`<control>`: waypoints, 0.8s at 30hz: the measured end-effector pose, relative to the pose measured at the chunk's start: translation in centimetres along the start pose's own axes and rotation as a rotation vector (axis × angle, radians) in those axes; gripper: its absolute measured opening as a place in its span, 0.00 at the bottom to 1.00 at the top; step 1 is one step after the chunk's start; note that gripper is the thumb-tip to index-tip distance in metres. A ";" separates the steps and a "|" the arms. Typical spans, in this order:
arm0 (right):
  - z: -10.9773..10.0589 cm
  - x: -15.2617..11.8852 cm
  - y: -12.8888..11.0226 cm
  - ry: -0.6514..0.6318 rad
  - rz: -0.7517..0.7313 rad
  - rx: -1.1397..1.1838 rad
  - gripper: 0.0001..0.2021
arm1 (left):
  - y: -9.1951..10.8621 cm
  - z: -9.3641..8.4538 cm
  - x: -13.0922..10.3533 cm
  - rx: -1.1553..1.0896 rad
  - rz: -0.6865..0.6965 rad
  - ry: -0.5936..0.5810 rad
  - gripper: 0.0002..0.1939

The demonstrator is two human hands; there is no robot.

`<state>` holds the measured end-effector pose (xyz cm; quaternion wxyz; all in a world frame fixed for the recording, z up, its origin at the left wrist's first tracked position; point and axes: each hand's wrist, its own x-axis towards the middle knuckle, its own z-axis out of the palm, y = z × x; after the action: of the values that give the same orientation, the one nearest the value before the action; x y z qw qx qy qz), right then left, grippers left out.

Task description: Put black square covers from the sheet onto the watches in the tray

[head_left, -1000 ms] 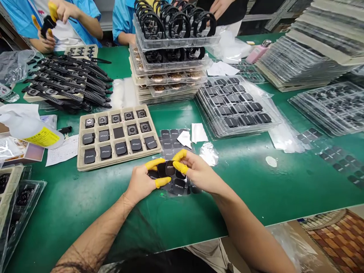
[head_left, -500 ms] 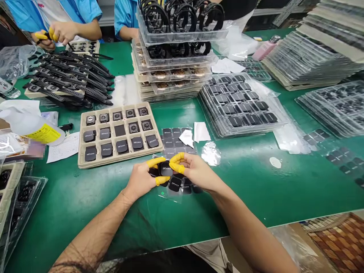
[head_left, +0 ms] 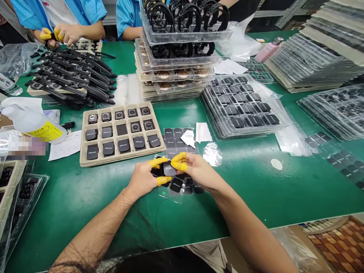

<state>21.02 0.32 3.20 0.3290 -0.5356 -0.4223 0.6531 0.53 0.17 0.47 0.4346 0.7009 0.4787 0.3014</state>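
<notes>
By the beige plastic tray's [head_left: 122,156] right front corner, holding a small, black, square watch [head_left: 167,170] by its edges in the yellow-tipped left hand [head_left: 142,178], pinching its corner with the yellow-tipped right hand [head_left: 200,171]. Probably light, hard, slippery; best held by the sides.

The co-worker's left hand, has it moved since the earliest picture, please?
Yes; judged against the pile of black watches, the co-worker's left hand has come down, closer to it.
</notes>
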 end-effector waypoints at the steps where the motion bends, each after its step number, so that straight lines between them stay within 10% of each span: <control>1: 0.0 0.0 0.0 -0.001 0.000 0.005 0.15 | 0.0 0.0 0.0 -0.008 -0.003 0.001 0.29; 24: 0.2 0.1 1.0 0.001 -0.030 -0.165 0.15 | -0.2 0.1 -0.1 -0.022 -0.022 -0.016 0.29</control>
<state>20.79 -0.09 2.30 0.2939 -0.5546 -0.4824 0.6110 0.51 0.08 0.26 0.4496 0.6930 0.4795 0.2961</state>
